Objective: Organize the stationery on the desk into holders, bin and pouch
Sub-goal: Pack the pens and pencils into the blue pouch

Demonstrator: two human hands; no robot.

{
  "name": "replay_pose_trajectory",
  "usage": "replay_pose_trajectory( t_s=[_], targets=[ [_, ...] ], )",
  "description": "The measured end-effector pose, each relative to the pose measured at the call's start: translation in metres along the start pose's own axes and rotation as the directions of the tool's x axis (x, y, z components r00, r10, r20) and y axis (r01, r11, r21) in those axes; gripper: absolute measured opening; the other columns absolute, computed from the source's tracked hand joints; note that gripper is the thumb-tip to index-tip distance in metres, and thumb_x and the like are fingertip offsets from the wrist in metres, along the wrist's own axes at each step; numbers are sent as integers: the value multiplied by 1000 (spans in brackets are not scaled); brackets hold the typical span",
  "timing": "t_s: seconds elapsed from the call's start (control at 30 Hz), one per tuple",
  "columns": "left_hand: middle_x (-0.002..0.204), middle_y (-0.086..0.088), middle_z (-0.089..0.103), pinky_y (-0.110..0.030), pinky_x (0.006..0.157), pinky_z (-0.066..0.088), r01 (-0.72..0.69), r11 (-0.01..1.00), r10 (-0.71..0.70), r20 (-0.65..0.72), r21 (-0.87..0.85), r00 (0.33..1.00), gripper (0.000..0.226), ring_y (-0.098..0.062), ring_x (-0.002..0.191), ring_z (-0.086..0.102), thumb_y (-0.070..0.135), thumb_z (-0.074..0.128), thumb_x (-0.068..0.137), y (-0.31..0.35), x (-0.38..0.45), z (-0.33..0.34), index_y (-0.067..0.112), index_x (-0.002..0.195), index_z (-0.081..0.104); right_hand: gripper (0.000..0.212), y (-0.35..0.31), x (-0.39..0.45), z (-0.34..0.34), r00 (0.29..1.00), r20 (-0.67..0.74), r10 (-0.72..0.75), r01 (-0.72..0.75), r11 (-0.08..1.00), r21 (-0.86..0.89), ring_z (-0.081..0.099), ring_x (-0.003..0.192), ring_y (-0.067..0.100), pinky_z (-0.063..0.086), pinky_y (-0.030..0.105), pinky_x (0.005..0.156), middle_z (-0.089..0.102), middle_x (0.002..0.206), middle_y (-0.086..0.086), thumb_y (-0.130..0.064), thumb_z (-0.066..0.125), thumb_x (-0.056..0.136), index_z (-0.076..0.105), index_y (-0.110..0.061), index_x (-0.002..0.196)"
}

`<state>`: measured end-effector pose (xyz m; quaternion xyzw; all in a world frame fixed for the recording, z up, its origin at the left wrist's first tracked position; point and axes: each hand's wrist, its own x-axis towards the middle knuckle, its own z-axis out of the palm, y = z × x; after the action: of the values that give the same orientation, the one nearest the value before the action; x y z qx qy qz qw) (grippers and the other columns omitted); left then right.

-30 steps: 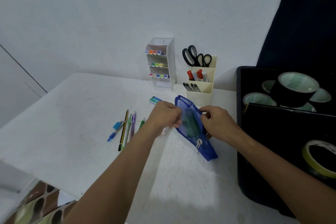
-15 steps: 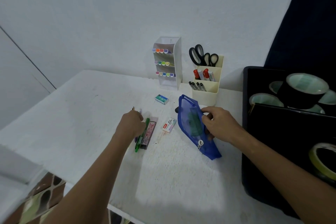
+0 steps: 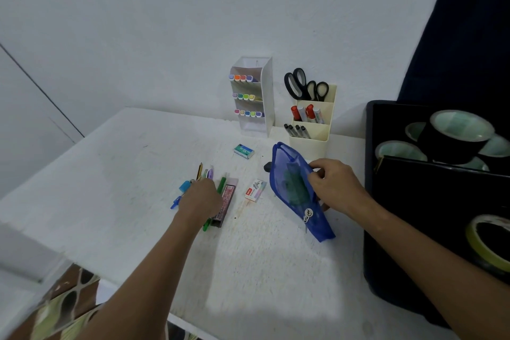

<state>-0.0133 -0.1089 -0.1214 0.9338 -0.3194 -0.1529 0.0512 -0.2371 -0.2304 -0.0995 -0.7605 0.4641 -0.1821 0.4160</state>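
Left hand (image 3: pixel 200 199) now covers the pens (image 3: pixel 220 188), grip unclear; right hand (image 3: pixel 335 185) still pinches pouch (image 3: pixel 292 188).

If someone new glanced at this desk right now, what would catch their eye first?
Probably the blue mesh pouch, propped up mid-desk by the right hand. Next, the left hand reaching onto the loose pens and pencils to its left. Behind, black scissors stick out of the cream holder by the wall.

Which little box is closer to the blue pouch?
The white box with the red label. It lies just left of the pouch; the teal box sits farther back.
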Motion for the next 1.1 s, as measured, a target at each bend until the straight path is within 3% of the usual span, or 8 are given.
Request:
replay_pose_trajectory(
  t_s=[0.13, 0.27, 0.4, 0.53, 0.63, 0.87, 1.0, 1.1],
  targets=[
    [89, -8, 61, -27, 67, 47, -46, 999, 45, -42, -19, 998, 8, -16, 75, 57, 11, 48, 95, 19, -8, -20, 5, 98, 53, 25, 1, 3, 0, 999, -40, 17, -16, 1000, 12, 68, 72, 21, 60, 32, 53, 67, 101, 8, -21, 49, 95, 61, -15, 116],
    [87, -6, 65, -30, 67, 52, -149, 965, 133, -89, -215, 987, 19, -16, 69, 61, 25, 52, 95, 48, -19, -46, 7, 97, 58, 26, 2, 3, 0, 999, -43, 5, -5, 1000, 11, 68, 75, 22, 60, 31, 56, 67, 103, 9, -20, 48, 95, 61, -14, 117],
    [76, -12, 70, -28, 58, 57, -196, 827, 276, 78, -526, 958, 25, -21, 63, 67, 21, 60, 90, 75, -36, -54, -2, 90, 70, 28, 1, 3, 0, 999, -32, -27, 27, 1000, -1, 68, 77, 20, 59, 29, 60, 68, 104, 8, -19, 48, 96, 62, -14, 119],
    [67, -9, 66, -19, 46, 52, -106, 820, 308, 278, -562, 910, 22, -10, 47, 61, 17, 62, 90, 98, -45, -38, -4, 94, 68, 31, 1, 1, -2, 999, -19, -41, 41, 999, 2, 69, 75, 19, 60, 29, 59, 68, 102, 7, -16, 46, 95, 61, -13, 122],
    [71, -11, 66, -24, 57, 59, -33, 830, 262, 339, -556, 904, 23, -14, 53, 62, 18, 62, 90, 110, -42, -21, -4, 97, 66, 29, 0, 0, -2, 999, -9, -48, 48, 999, -1, 70, 67, 19, 59, 26, 53, 67, 99, 7, -15, 45, 95, 61, -13, 119],
    [62, -9, 66, -28, 64, 58, -89, 842, 221, 190, -532, 956, 29, -22, 56, 65, 25, 55, 93, 122, -35, -3, 0, 92, 68, 30, -2, 0, -2, 999, 8, -35, 35, 999, -1, 69, 63, 19, 56, 23, 47, 63, 96, 3, -14, 45, 96, 59, -12, 123],
    [77, -12, 68, -35, 78, 57, -192, 865, 277, 122, -464, 953, 32, -26, 76, 69, 27, 51, 93, 121, -39, 0, 2, 91, 72, 29, -2, -1, -2, 999, 10, -42, 42, 999, -2, 68, 63, 17, 55, 21, 46, 63, 95, 4, -14, 46, 96, 59, -11, 122],
    [84, -17, 69, -32, 61, 52, -229, 851, 298, 76, -473, 951, 27, -20, 66, 60, 21, 53, 90, 112, -34, 0, 1, 89, 72, 29, -2, -1, -1, 999, 23, -40, 40, 999, 3, 69, 61, 18, 55, 20, 45, 63, 93, 3, -15, 45, 97, 59, -12, 122]
  ],
)
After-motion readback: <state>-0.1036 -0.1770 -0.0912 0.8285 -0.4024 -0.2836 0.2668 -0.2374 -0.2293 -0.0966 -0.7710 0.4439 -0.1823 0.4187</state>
